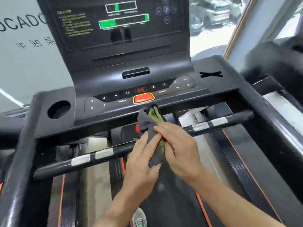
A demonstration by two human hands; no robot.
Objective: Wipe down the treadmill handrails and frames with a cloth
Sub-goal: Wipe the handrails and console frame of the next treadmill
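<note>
grey cloth [148, 123], green on its other face, was bunched right there between both hands at the middle of the front handrail [91, 157]. the right hand [178, 149] had its fingers bent over the fabric and clamped on it, green folds peeking out from under the palm. the left hand [141, 159] lay against the cloth from the other side, fingers fairly straight and pressed along it, thumb out of sight. the top of the cloth stood up past the fingertips and touched the lower edge of the console [98, 118], just beneath the red stop button [143, 98]; its bottom corner hung out below, between the two wrists. the handrail ran slanted across the view behind the hands, black with silver sensor patches on each side, left patches low, right patches higher up. above it, the console showed its row of number keys, a round cup holder [58, 109] at the left and a black tape cross [211, 74] at the right. higher again, the dark screen [121, 22] glowed with green bars and a block of small text, too blurred to read. a glossy black side rail [278, 122] swept down the right edge. below the forearms ran the belt [172, 202], orange lines along its borders, and a grey shoe [139, 218] stood on it at the bottom. parked cars [211, 17] showed through the window at upper right.
</note>
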